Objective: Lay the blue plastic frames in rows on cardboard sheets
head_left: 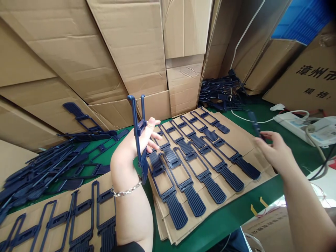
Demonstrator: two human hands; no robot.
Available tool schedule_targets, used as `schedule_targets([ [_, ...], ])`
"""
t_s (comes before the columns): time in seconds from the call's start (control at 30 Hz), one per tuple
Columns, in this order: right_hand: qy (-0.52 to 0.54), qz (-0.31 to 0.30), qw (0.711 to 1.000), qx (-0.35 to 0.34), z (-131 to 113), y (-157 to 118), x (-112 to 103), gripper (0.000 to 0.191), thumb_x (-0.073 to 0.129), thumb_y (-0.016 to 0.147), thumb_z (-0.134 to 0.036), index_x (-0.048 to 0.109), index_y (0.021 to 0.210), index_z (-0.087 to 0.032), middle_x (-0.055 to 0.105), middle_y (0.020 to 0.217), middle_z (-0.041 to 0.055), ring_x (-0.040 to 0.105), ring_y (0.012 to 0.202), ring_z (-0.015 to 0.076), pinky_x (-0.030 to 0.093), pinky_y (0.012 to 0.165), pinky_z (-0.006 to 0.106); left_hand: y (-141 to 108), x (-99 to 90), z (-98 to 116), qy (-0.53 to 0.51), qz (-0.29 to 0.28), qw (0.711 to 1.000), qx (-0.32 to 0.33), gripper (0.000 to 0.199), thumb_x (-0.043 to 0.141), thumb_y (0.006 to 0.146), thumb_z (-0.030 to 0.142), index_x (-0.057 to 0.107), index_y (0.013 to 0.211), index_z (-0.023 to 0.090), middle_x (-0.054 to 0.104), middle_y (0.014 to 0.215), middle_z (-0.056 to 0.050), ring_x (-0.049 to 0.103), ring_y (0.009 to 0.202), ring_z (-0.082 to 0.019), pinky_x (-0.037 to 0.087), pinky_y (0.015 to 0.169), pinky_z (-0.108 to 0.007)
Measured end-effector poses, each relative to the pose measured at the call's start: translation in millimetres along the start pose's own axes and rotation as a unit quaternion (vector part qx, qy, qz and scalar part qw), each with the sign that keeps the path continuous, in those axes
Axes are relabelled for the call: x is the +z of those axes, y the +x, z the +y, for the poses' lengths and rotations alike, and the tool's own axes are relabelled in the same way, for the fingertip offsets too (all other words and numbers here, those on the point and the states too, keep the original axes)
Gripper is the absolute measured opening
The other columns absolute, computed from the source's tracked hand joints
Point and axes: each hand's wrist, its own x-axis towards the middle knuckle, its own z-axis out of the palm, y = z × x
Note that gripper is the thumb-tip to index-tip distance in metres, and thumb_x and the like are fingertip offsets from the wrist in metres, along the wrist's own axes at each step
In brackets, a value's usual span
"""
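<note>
The person's left hand (131, 148) is holding a dark blue plastic frame (139, 140) standing straight up. The frame is pressing against the hand, and the fingers (153, 122) are partly open and pointing to the right. The left arm is bending up from the bottom of the view, and a silver chain bracelet (126, 191) is sitting on the wrist. The held frame is hanging above the left edge of a stack of flat cardboard sheets (237, 138).

The right hand (275, 150) is reaching in from the right, over the right corner of the cardboard. Its fingers are curling a little. A small dark thing (254, 123) is showing right by the fingertips, but it is blurry, so I cannot tell what it is or if the hand is gripping it.

Many blue frames (189, 164) are lying side by side in a row on the cardboard. More blue frames (39, 171) are lying in a messy pile at the left side of the green table (212, 224), and another pile (223, 94) is sitting at the table's far edge. Another cardboard sheet (15, 224) with frames on it is lying at the bottom left corner. Big cardboard boxes (131, 45) are standing along the back, and a white power strip (291, 122) is lying at the right.
</note>
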Motion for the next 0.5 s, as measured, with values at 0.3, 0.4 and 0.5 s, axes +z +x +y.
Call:
schedule_targets([
  [0.3,-0.072,-0.090,0.993,-0.021,19,12,30,0.060,0.064,0.064,-0.053,0.042,0.110,-0.021,0.053,0.121,0.0172,0.051,0.108,0.0346,0.044,0.082,0.042,8,1.6,-8,0.008,-0.004,1.000,-0.005,0.070,0.041,0.076,0.069,0.047,0.127,0.021,0.066,0.089,-0.012,0.063,0.058,-0.017,0.044,0.041,-0.019],
  [0.4,-0.063,-0.074,0.995,-0.021,17,14,35,0.061,0.066,0.062,-0.048,0.038,0.109,-0.022,0.053,0.120,0.0163,0.049,0.111,0.0335,0.042,0.088,0.041,12,1.8,-9,0.019,-0.011,1.000,-0.011,0.070,0.043,0.076,0.069,0.049,0.125,0.020,0.066,0.090,-0.012,0.064,0.059,-0.017,0.046,0.043,-0.020],
  [0.5,-0.069,-0.083,0.994,-0.017,13,17,38,0.060,0.067,0.061,-0.046,0.035,0.104,-0.022,0.053,0.118,0.0153,0.049,0.111,0.0325,0.041,0.087,0.038,15,1.0,-10,0.018,-0.008,1.000,-0.013,0.070,0.043,0.075,0.069,0.049,0.123,0.019,0.066,0.090,-0.012,0.064,0.059,-0.018,0.047,0.043,-0.021],
])
